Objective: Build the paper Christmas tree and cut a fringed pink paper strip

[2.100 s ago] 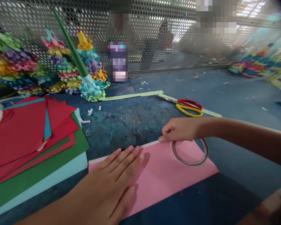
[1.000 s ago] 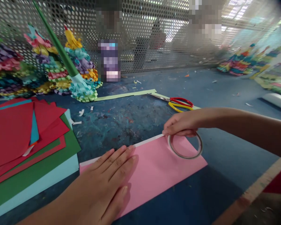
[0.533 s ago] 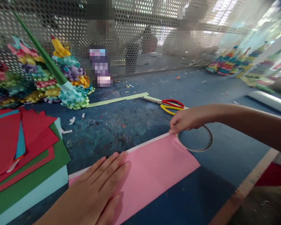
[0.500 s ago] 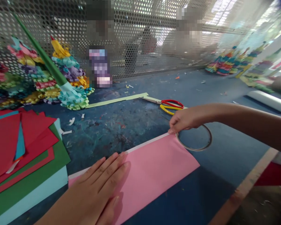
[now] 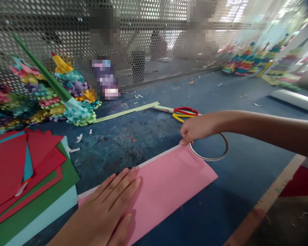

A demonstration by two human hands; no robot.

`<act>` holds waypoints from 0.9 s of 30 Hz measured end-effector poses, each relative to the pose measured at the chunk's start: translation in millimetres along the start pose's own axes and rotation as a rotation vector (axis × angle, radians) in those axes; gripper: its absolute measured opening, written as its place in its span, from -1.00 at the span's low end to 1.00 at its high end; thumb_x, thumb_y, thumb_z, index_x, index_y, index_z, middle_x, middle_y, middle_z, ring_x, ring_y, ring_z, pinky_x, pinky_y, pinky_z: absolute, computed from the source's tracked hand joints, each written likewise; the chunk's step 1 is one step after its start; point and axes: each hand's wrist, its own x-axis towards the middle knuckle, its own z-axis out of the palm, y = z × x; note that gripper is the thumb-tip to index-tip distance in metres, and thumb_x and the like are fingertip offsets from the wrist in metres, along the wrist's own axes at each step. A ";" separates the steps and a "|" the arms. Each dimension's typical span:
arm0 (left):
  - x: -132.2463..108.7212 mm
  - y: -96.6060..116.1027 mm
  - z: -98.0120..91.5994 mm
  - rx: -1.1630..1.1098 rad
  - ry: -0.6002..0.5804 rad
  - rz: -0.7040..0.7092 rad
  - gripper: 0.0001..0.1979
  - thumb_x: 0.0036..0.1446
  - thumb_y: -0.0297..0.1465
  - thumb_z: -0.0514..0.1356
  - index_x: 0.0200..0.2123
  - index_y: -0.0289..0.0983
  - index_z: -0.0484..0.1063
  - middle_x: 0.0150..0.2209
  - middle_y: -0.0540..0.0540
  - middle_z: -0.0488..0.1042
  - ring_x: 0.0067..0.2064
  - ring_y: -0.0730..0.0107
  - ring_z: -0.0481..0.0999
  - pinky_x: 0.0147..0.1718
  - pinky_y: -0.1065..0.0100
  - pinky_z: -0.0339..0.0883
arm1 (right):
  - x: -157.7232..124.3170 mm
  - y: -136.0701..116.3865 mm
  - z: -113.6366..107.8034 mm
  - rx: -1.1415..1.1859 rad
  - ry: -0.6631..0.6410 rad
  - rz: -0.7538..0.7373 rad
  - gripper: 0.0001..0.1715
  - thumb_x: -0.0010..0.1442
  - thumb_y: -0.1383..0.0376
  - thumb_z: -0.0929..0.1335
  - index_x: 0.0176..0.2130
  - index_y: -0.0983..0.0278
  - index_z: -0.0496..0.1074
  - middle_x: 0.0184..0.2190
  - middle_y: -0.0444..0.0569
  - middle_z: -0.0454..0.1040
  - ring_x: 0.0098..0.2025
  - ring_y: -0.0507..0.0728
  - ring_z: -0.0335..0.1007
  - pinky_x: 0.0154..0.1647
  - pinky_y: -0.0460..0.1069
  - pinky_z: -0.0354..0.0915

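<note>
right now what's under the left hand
Pink paper, with a white tape strip along its far edge. The part beneath the left hand is hidden.

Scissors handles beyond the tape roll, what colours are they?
The scissors have one red, one yellow handle; head view.

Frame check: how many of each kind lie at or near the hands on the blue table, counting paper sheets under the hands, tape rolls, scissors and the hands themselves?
Pink sheet: 1
Tape roll: 1
Scissors: 1
Hands: 2, left hand flat on the sheet, right hand at the roll
Total: 5
</note>
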 end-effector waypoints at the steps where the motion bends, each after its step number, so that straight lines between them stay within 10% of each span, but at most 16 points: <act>1: -0.4 0.0 -0.7 -0.004 -0.005 -0.001 -0.35 0.30 -0.33 -0.02 0.40 -0.28 -0.13 0.37 -0.05 0.07 0.33 0.31 0.21 0.14 0.30 0.31 | -2.4 2.3 0.5 0.034 -0.025 0.002 -0.68 0.02 0.26 0.46 -0.64 0.31 0.38 -0.72 -0.17 0.29 -0.66 -0.05 0.11 -0.62 -0.09 -0.05; 11: 1.9 0.5 -8.8 -0.038 0.014 -0.018 -0.30 0.30 -0.32 0.00 0.42 -0.23 -0.24 0.33 -0.05 0.16 0.29 0.28 0.29 0.12 0.31 0.33 | -23.8 51.4 12.0 0.448 -0.220 -0.007 -0.66 0.24 0.00 0.27 -0.19 0.21 0.31 -0.69 -0.38 -0.01 -0.71 -0.06 -0.24 -0.70 -0.12 0.04; 27: 8.6 -10.8 -24.8 -0.111 0.027 0.053 -0.45 0.24 -0.39 0.07 0.30 -0.25 0.14 0.25 -0.09 0.36 0.16 0.24 0.43 0.01 0.31 0.33 | -43.5 19.7 5.2 0.239 0.168 -0.099 -0.76 0.13 0.16 0.37 -0.34 0.29 0.53 -0.44 -0.08 0.47 -0.41 0.05 0.29 -0.41 -0.06 0.12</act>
